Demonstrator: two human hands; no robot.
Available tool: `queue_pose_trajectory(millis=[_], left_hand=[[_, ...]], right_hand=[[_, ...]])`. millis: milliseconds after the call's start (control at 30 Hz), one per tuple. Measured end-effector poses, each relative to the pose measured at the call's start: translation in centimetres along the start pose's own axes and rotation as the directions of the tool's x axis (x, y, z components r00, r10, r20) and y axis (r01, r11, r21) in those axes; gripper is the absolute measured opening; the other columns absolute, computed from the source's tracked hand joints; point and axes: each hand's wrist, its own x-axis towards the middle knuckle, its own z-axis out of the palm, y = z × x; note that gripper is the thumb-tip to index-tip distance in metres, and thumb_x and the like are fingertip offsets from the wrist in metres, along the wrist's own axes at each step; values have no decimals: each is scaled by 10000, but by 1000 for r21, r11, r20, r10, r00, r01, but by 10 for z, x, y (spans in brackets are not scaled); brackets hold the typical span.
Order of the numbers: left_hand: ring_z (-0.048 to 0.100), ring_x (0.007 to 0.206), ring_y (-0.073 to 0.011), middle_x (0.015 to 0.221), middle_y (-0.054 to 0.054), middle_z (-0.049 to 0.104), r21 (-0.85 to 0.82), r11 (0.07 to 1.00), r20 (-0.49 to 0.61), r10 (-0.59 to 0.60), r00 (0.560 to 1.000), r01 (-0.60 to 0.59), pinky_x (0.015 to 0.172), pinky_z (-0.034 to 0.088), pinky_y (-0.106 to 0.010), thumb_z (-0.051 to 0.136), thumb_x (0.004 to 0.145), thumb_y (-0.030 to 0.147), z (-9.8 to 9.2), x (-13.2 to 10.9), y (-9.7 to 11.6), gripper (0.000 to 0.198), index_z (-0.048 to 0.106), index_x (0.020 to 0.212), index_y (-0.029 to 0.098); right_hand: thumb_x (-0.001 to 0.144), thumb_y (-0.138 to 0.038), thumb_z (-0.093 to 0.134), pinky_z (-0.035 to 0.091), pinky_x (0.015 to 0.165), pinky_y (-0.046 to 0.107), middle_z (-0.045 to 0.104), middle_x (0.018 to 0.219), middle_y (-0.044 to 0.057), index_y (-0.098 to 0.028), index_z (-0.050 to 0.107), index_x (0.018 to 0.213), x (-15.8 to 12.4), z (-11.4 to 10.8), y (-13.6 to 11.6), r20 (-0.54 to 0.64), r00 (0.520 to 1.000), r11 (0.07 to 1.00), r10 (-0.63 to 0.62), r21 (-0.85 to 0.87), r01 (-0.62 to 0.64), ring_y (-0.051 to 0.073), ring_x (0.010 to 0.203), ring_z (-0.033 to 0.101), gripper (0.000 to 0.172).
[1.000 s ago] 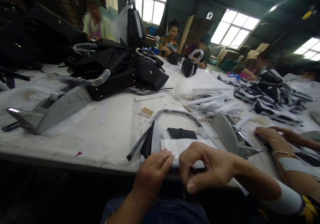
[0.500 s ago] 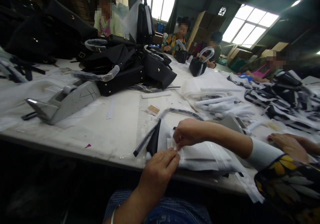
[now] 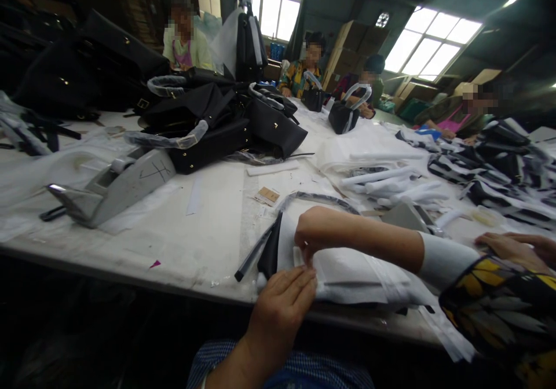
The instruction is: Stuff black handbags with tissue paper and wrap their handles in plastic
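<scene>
In front of me, a black handbag (image 3: 270, 249) lies at the table's front edge, mostly covered by a white wrapping sheet (image 3: 347, 268). Its plastic-covered handle (image 3: 321, 197) arches behind it. My left hand (image 3: 283, 299) is closed on the near edge of the sheet, fingers pressed together. Just above it, my right hand (image 3: 313, 235) reaches across from the right, with thumb and fingertips pinched on the sheet. The two hands' fingertips nearly meet. What lies between them is partly hidden. A dark strap (image 3: 252, 256) sticks out at the bag's left side.
A grey tape dispenser (image 3: 125, 183) stands left on the table (image 3: 208, 244), and another (image 3: 406, 216) beyond my right forearm. Black bags (image 3: 217, 125) are piled behind. White rolls (image 3: 391, 186) lie right of centre. A co-worker's hands (image 3: 512, 250) are at far right; several people work opposite.
My right hand has shifted slightly left, its fingers now pointing more steeply down. My left hand stays beside it on the sheet. The whole view has tilted slightly.
</scene>
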Motion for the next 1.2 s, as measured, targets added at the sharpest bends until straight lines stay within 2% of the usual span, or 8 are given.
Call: queue_pose_trajectory(millis=[200, 433, 600, 733, 867, 967, 1100, 1200], left_hand=[[679, 1089, -201, 1134, -66, 742, -27, 999, -26, -30, 999, 29, 902, 585, -360, 421, 1000, 100, 1, -1, 1, 286, 644, 1176, 137], [696, 1062, -196, 1134, -56, 745, 45, 999, -50, 5, 999, -3, 880, 591, -345, 394, 1009, 102, 5, -3, 1, 304, 664, 1143, 137], [702, 1050, -191, 1133, -45, 746, 58, 998, -59, 10, 998, -7, 866, 595, -333, 399, 1002, 92, 5, -2, 1, 302, 670, 1123, 146], [701, 1057, -195, 1148, -45, 741, 67, 998, -38, 13, 999, -10, 879, 592, -337, 402, 1005, 108, 4, -3, 2, 301, 668, 1138, 156], [706, 1046, -201, 1146, -39, 742, 80, 997, -34, 26, 999, -23, 865, 599, -344, 402, 1010, 127, 3, -3, 1, 295, 664, 1141, 162], [707, 1045, -201, 1145, -29, 742, 94, 995, -27, 34, 999, -32, 854, 600, -342, 384, 1018, 141, 3, -3, 1, 308, 664, 1142, 171], [702, 1058, -193, 1152, -27, 739, 112, 992, -35, 63, 997, -58, 862, 591, -326, 371, 1015, 126, 3, -2, 1, 323, 663, 1145, 173], [703, 1053, -182, 1138, -23, 744, 125, 989, -43, 86, 995, -80, 872, 580, -309, 369, 1012, 112, 3, -2, 1, 327, 665, 1137, 170]], right_hand=[[760, -527, 746, 247, 541, 261, 731, 701, -8, -279, 796, 825, -2, 4, 7, -35, 999, 996, 12, 90, -9, 135, 602, 579, 262], [618, -677, 774, 250, 543, 253, 675, 702, 3, -208, 705, 831, 8, 18, 36, -81, 987, 969, 139, 215, -119, 136, 583, 519, 520], [493, -633, 854, 329, 584, 248, 655, 808, -9, -200, 630, 889, 21, 29, 62, 51, 981, 864, 188, 467, -190, 151, 666, 537, 628], [405, -575, 895, 400, 633, 254, 621, 756, -30, -186, 620, 802, 38, 35, 78, 212, 971, 729, 112, 646, -225, 154, 697, 541, 620], [390, -606, 879, 461, 637, 261, 618, 671, -42, -167, 640, 733, 47, 40, 88, 252, 965, 629, 66, 741, -236, 142, 652, 559, 606], [461, -667, 832, 499, 687, 272, 665, 724, -11, -153, 678, 787, 37, 43, 89, 210, 974, 555, 87, 802, -222, 155, 705, 608, 628], [792, -782, 499, 505, 798, 304, 722, 969, 96, -134, 706, 1012, 8, 53, 74, 81, 968, 503, 237, 842, -194, 202, 883, 654, 715], [780, -767, 554, 459, 902, 340, 696, 1142, 105, -172, 693, 1148, -8, 62, 53, -17, 948, 542, 319, 823, -167, 266, 1035, 621, 714]])
